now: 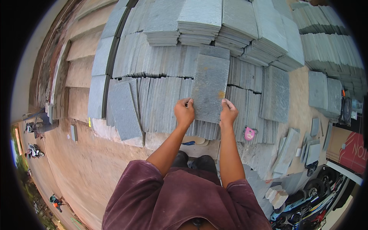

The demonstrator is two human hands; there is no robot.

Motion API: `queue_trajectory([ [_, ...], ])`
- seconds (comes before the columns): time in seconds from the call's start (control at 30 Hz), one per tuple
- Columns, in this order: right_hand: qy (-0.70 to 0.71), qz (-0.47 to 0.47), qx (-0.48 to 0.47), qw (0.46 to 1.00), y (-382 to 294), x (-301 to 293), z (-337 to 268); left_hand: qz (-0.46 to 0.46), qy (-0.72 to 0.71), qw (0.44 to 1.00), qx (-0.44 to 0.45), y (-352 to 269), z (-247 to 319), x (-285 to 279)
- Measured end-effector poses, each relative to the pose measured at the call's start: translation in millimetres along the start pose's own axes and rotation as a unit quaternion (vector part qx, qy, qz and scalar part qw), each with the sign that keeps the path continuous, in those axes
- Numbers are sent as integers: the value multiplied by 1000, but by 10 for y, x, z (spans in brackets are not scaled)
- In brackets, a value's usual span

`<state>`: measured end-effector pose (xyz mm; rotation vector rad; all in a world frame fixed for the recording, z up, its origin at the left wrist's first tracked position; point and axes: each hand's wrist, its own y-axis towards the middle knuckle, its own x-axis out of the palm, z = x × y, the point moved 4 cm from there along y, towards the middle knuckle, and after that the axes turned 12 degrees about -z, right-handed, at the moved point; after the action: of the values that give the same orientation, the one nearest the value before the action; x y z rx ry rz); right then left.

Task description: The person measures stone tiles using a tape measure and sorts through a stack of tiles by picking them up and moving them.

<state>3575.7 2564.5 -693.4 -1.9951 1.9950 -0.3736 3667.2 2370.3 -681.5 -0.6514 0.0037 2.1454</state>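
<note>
Between my two hands is a grey rectangular stone tile (211,83) with rust-coloured stains near its right edge and top. My left hand (185,113) pinches its left edge near the lower end, and my right hand (228,112) pinches the right edge at about the same height. Under it run rows of thin stone tiles stood on edge (164,100). Part of another flat tile (214,50) shows just past its far end. To the left, a loose tile (126,110) leans on the row. A pink tape measure (250,133) lies right of my right hand.
Flat stacks of stone tiles (199,14) stand along the far side. More tiles lean at the right (275,92). Broken slabs (287,149) lie on the ground there, beside motorbikes (313,189). Steps (82,74) rise at the left, and a rider on a motorbike (57,202) is on the road.
</note>
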Motion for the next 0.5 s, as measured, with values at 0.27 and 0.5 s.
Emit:
queue_trajectory([
  [0.27,27,-92,120,988,320,-87,-13,9,-12,1000,-5,-24,-53,9],
  [0.5,-19,-152,168,974,530,-108,-108,21,-53,998,-18,-152,-20,1],
])
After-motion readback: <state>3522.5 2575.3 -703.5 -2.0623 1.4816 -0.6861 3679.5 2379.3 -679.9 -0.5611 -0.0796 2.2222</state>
